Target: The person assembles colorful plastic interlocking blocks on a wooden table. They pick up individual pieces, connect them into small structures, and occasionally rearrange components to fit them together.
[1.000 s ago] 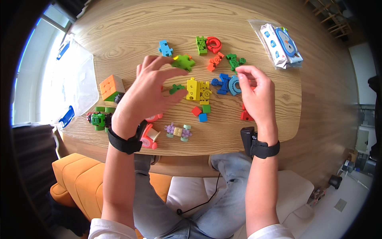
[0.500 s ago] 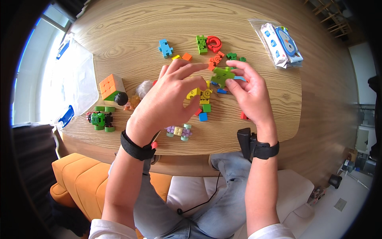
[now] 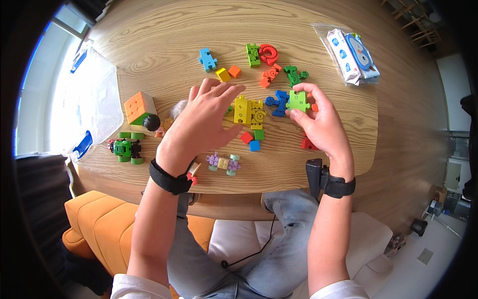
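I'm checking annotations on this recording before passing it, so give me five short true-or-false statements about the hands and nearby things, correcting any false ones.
1. The right hand holds a light green puzzle piece. True.
2. The left hand is closed in a fist. False: it is open.
3. The orange-topped cube lies left of the left hand. True.
4. The white-and-blue package lies left of the orange-topped cube. False: it lies far to the right.
5. The small blue block appears lower in the picture than the small green block. True.
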